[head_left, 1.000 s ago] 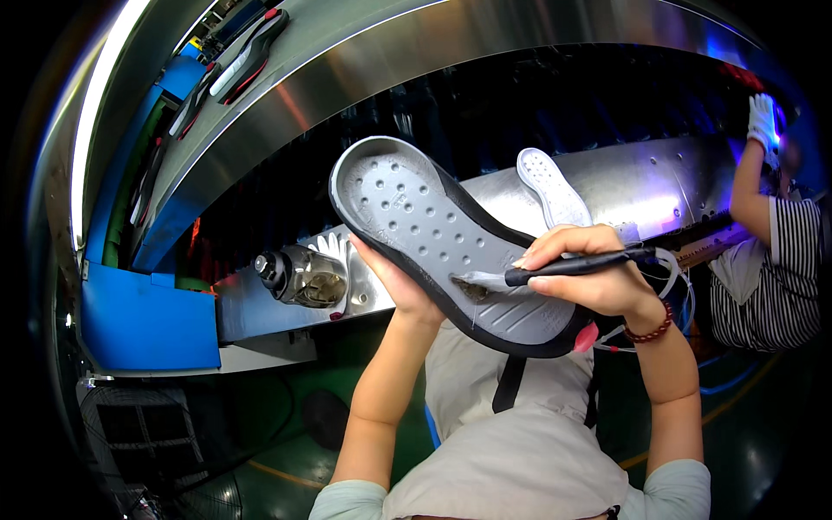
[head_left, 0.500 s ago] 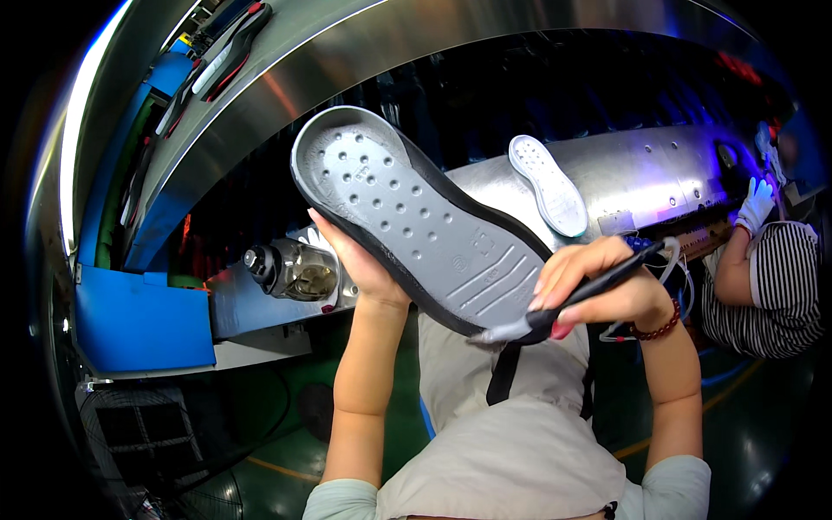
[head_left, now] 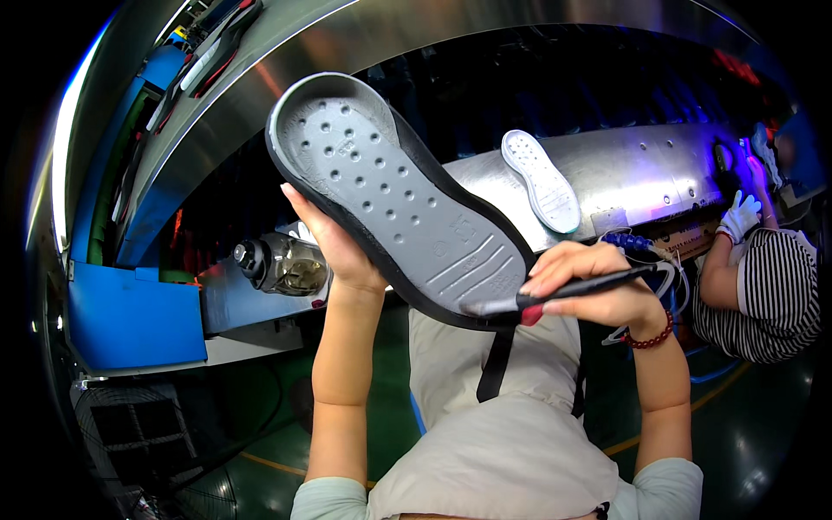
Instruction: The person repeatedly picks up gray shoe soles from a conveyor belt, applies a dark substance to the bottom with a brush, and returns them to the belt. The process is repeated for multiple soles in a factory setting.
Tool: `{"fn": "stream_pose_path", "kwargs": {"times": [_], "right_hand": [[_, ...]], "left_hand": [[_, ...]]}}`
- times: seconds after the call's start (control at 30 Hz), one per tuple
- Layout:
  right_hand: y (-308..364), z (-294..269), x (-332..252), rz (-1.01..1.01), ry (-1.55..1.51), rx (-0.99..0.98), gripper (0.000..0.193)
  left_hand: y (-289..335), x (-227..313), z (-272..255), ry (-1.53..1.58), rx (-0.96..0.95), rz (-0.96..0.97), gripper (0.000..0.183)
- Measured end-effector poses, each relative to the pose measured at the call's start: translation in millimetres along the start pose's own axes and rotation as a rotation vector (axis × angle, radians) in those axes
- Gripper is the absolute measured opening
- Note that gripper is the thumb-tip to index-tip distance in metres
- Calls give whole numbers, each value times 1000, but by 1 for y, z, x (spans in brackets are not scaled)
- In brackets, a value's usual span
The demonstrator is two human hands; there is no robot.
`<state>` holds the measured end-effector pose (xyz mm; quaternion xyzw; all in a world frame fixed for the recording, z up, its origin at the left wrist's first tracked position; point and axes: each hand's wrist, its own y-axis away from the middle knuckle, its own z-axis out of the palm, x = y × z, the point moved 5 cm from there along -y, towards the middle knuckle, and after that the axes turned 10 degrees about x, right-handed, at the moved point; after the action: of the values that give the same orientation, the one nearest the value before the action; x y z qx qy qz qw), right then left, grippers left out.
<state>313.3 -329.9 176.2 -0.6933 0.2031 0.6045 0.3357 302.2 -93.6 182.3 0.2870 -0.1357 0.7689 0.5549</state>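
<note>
A grey shoe sole (head_left: 390, 195) with a black outer side is held up in front of me, its dimpled inner face toward me. My left hand (head_left: 342, 247) grips its left edge near the heel, the thumb showing along the side and the other fingers hidden behind. Pinched in my right hand (head_left: 594, 290) is a brush (head_left: 563, 289) with a black handle and pale bristles. Those bristles touch the toe end of the sole, just inside its lower rim. A red beaded bracelet is on my right wrist.
On the metal bench (head_left: 620, 173) lies a white sole (head_left: 542, 180). A clear bottle (head_left: 290, 264) with a dark lid stands at left, beside a blue machine panel (head_left: 134, 316). Several soles (head_left: 212, 56) rest at the upper left. At far right sits a co-worker (head_left: 754, 290) wearing white gloves.
The sole and both hands have shifted slightly left and up in view. The brush tip has moved from the toe's outer edge onto the inner face, and its handle lies flatter.
</note>
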Motion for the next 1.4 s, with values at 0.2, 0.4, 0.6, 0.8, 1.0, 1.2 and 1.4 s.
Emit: {"fn": "stream_pose_path", "kwargs": {"times": [0.2,0.4,0.6,0.8,1.0,1.2,1.4], "right_hand": [[-1,-19,12,158,-406,102,20],[-5,0,7,200,-704,236,19],[-11,37,-6,183,-569,336,16],[-11,55,-39,-157,-157,231,20],[-11,53,-32,-197,-27,287,18],[-12,38,-17,-87,-199,417,18],[-17,47,-23,-80,-412,156,20]], "left_hand": [[-6,15,16,-52,-32,37,67],[16,10,40,271,-475,-201,68],[54,-36,-16,-59,42,118,88],[42,-31,-21,77,41,13,66],[37,-30,-6,295,-128,-14,57],[38,-28,5,211,23,9,53],[32,-33,-9,190,34,-77,49]]}}
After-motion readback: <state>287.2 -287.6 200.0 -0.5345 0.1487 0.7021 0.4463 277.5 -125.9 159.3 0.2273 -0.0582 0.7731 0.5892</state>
